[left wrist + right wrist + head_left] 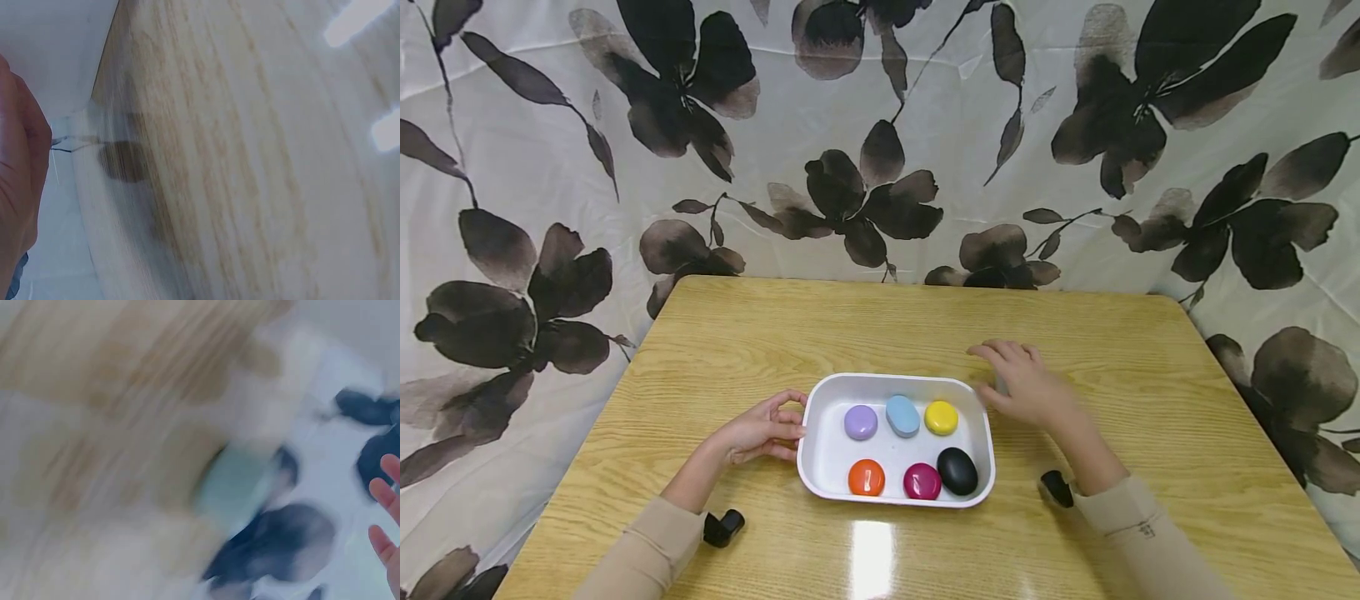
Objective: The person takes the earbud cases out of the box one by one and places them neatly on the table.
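A white tray (pixel 891 502) holds several smooth, rounded pieces. In the far row are a lilac one (pixel 861 422), a light blue oval (pixel 902 416) and a yellow one (pixel 941 417). Nearer lie an orange one (pixel 867 477), a magenta one (pixel 922 481) and a black oval (pixel 957 472). My left hand (pixel 767 429) grips the tray's left edge with bent fingers. Just past the tray's far right corner, my right hand (pixel 1018 383) hovers with fingers spread. A blurred pale green piece (pixel 231 486) shows apart from those fingers in the right wrist view; the head view mostly hides it.
The tray rests on a wooden table (pixel 1097 350) with a glossy top. Behind it hangs a white curtain with dark flowers (pixel 865 200). Black camera mounts sit at both wrists, below the left sleeve (pixel 647 542) and the right sleeve (pixel 1150 533).
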Demonstrator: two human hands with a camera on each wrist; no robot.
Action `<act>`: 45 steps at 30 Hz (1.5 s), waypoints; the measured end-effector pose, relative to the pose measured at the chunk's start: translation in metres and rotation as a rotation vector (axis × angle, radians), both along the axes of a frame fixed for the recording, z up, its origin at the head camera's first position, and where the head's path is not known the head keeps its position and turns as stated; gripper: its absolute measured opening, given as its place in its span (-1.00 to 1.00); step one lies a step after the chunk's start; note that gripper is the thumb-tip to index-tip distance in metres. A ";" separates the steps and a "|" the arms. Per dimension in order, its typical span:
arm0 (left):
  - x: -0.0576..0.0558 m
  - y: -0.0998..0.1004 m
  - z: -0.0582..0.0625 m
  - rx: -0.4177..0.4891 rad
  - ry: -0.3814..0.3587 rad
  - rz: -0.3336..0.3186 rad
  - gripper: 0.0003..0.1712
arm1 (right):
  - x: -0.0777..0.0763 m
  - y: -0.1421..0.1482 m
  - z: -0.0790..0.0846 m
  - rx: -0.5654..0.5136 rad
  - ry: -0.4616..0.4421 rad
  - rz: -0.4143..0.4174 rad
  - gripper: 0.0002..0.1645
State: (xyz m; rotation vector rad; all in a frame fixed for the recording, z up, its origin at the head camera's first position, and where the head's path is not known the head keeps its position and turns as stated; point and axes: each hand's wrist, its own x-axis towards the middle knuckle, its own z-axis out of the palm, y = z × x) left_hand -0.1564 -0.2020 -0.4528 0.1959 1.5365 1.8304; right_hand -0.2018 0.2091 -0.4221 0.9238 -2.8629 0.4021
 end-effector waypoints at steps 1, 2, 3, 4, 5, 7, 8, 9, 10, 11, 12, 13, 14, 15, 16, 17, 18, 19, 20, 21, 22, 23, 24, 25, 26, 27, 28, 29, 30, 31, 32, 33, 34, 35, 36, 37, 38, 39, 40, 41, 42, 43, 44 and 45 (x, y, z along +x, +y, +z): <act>0.000 0.000 0.000 -0.003 -0.002 0.001 -0.57 | 0.004 -0.009 0.004 -0.012 0.009 0.037 -0.46; 0.000 0.000 0.000 -0.006 -0.003 0.003 -0.56 | 0.009 -0.018 0.006 -0.021 0.013 0.079 -0.48; 0.000 0.000 0.000 -0.008 -0.002 0.003 -0.56 | 0.014 -0.026 0.008 -0.030 0.013 0.121 -0.48; 0.000 -0.001 0.000 -0.008 -0.002 0.003 -0.56 | 0.018 -0.035 0.009 -0.036 0.008 0.166 -0.49; 0.000 0.000 0.000 -0.009 -0.004 0.006 -0.55 | 0.023 -0.044 0.009 -0.039 -0.001 0.211 -0.50; 0.000 0.000 0.000 -0.007 -0.003 0.007 -0.55 | 0.030 -0.058 0.006 -0.025 0.002 0.290 -0.50; 0.000 0.000 0.000 -0.006 -0.002 0.006 -0.55 | 0.034 -0.065 0.006 -0.017 0.007 0.326 -0.51; 0.000 0.000 0.000 -0.004 0.000 0.005 -0.55 | 0.037 -0.072 0.004 -0.009 0.012 0.362 -0.50; 0.000 0.000 0.000 -0.002 0.001 0.005 -0.55 | 0.040 -0.078 0.003 0.010 0.024 0.394 -0.51; 0.000 0.000 0.000 -0.001 0.001 0.005 -0.55 | 0.042 -0.083 0.002 0.030 0.035 0.424 -0.51; 0.000 0.000 -0.001 -0.001 0.002 0.005 -0.55 | 0.044 -0.088 0.001 0.055 0.045 0.451 -0.51; 0.000 0.000 -0.001 0.000 0.002 0.004 -0.55 | 0.046 -0.093 -0.001 0.076 0.054 0.477 -0.50; 0.000 0.000 -0.001 0.000 0.002 0.004 -0.55 | 0.047 -0.098 -0.001 0.092 0.054 0.503 -0.49; 0.000 0.000 -0.001 0.000 0.002 0.005 -0.55 | 0.049 -0.102 -0.002 0.111 0.052 0.524 -0.48; 0.000 0.000 -0.001 0.000 0.002 0.005 -0.55 | 0.050 -0.106 -0.004 0.129 0.054 0.545 -0.47; 0.000 0.000 -0.001 0.000 0.003 0.006 -0.55 | 0.051 -0.109 -0.005 0.142 0.054 0.566 -0.46; 0.000 0.000 -0.001 0.000 0.003 0.006 -0.55 | 0.052 -0.112 -0.007 0.152 0.054 0.584 -0.45; 0.000 0.000 -0.001 0.000 0.004 0.007 -0.55 | 0.052 -0.115 -0.008 0.163 0.058 0.598 -0.45; 0.000 0.000 -0.001 0.002 0.005 0.007 -0.55 | 0.053 -0.118 -0.009 0.174 0.062 0.612 -0.44; 0.000 0.000 -0.001 0.002 0.003 0.008 -0.55 | 0.053 -0.120 -0.011 0.184 0.065 0.626 -0.45; 0.000 0.001 -0.001 0.003 0.001 0.007 -0.55 | 0.053 -0.122 -0.012 0.191 0.070 0.642 -0.44; 0.001 0.001 0.000 0.006 0.002 0.006 -0.55 | 0.052 -0.125 -0.014 0.200 0.074 0.655 -0.44; 0.001 0.001 0.000 0.008 0.002 0.005 -0.55 | 0.052 -0.127 -0.016 0.209 0.080 0.667 -0.44; 0.001 0.001 0.000 0.011 0.002 0.003 -0.55 | 0.052 -0.129 -0.017 0.219 0.082 0.678 -0.44; 0.001 0.001 0.000 0.015 0.003 0.002 -0.55 | 0.052 -0.131 -0.018 0.227 0.084 0.691 -0.44; 0.001 0.001 0.000 0.016 0.002 0.002 -0.55 | 0.052 -0.132 -0.020 0.237 0.083 0.702 -0.43; 0.001 0.001 0.000 0.019 0.003 0.001 -0.55 | 0.052 -0.134 -0.022 0.247 0.083 0.710 -0.43; 0.002 0.001 0.000 0.021 0.004 0.000 -0.55 | 0.051 -0.136 -0.023 0.259 0.084 0.717 -0.43; 0.002 0.001 0.000 0.023 0.003 0.001 -0.55 | 0.051 -0.137 -0.024 0.271 0.084 0.724 -0.43; 0.002 0.001 0.000 0.026 0.003 0.001 -0.54 | 0.051 -0.138 -0.025 0.282 0.082 0.730 -0.44; 0.002 0.001 0.000 0.026 0.002 0.000 -0.54 | 0.051 -0.139 -0.025 0.292 0.084 0.736 -0.44; 0.002 0.001 -0.001 0.026 0.001 0.000 -0.54 | 0.051 -0.140 -0.026 0.303 0.086 0.741 -0.45; 0.002 0.001 -0.001 0.027 0.003 -0.002 -0.53 | 0.051 -0.140 -0.026 0.311 0.090 0.747 -0.46; 0.002 0.001 -0.001 0.025 0.003 -0.001 -0.53 | 0.051 -0.141 -0.026 0.318 0.092 0.752 -0.47; 0.002 0.001 -0.001 0.024 0.003 0.000 -0.54 | 0.052 -0.141 -0.026 0.323 0.093 0.756 -0.48; 0.002 0.001 -0.001 0.020 0.004 0.001 -0.54 | 0.052 -0.141 -0.026 0.328 0.092 0.757 -0.49; 0.002 0.001 -0.002 0.015 0.004 0.003 -0.54 | 0.052 -0.141 -0.026 0.331 0.093 0.759 -0.50; 0.002 0.001 -0.002 0.011 0.005 0.005 -0.55 | 0.052 -0.141 -0.026 0.338 0.091 0.759 -0.51; 0.002 0.001 -0.002 0.008 0.005 0.008 -0.55 | 0.052 -0.141 -0.026 0.343 0.087 0.758 -0.52; 0.002 0.001 -0.002 0.006 0.004 0.010 -0.55 | 0.052 -0.141 -0.026 0.348 0.085 0.755 -0.52; 0.002 0.000 -0.002 0.005 0.005 0.010 -0.55 | 0.052 -0.141 -0.026 0.354 0.086 0.753 -0.53; 0.002 0.000 -0.002 0.004 0.005 0.010 -0.55 | 0.053 -0.141 -0.025 0.359 0.086 0.750 -0.53; 0.001 0.000 -0.002 0.005 0.006 0.009 -0.55 | 0.053 -0.141 -0.025 0.366 0.087 0.748 -0.53; 0.001 0.000 -0.003 0.007 0.006 0.008 -0.55 | 0.053 -0.141 -0.025 0.371 0.088 0.746 -0.54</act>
